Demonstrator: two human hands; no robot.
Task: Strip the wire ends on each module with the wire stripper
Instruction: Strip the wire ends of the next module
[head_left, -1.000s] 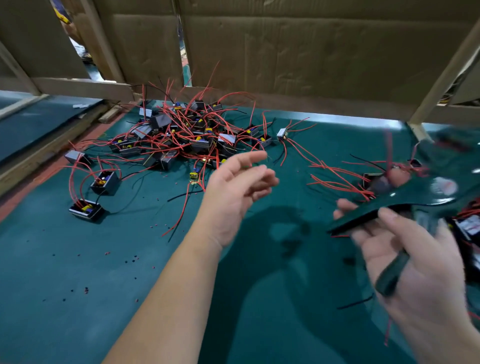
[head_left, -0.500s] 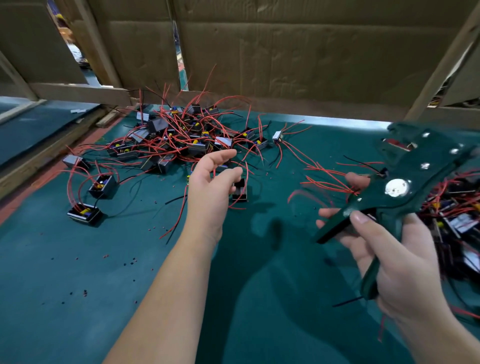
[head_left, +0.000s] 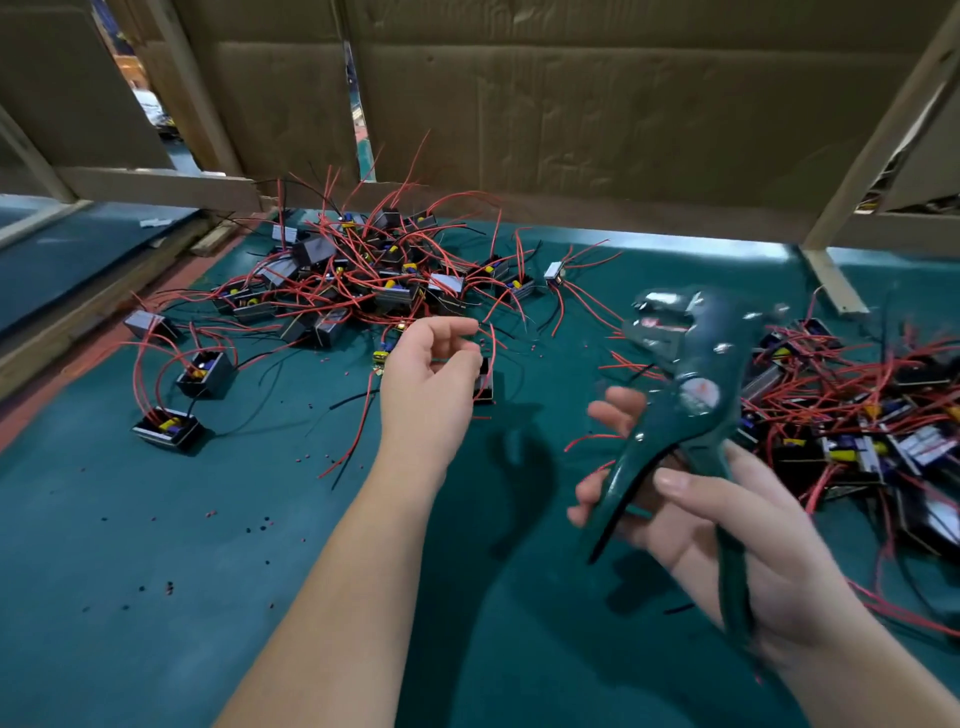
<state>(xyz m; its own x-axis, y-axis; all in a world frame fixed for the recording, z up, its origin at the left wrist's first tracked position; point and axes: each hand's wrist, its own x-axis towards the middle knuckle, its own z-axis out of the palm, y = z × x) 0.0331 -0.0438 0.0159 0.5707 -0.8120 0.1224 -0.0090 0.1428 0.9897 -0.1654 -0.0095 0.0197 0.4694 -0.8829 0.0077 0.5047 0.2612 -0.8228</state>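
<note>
The wire stripper (head_left: 693, 384), dark green with a round silvery pivot, stood upright in the right hand (head_left: 737, 545), whose thumb and fingers wrapped its two spread handles. Its head was blurred. The left hand (head_left: 426, 384) hovered well apart from it, fingers loosely curled just beside a small black module (head_left: 484, 387) with a red wire (head_left: 492, 345) rising from it. Whether the fingertips touched it could not be told.

A tangled pile of modules (head_left: 363, 280) lay behind the left hand and a second heap (head_left: 857, 426) lay right of the stripper. Two loose modules (head_left: 205, 371) sat near the left, open-topped black boxes holding yellow and blue parts.

The teal felt-like mat (head_left: 156, 597) lay bare in front and between the heaps, dotted with insulation bits (head_left: 262, 526). A creased cardboard wall (head_left: 597, 114) on a wooden frame (head_left: 883, 130) closed the far edge, and a wooden strip (head_left: 78, 322) bounded the left.
</note>
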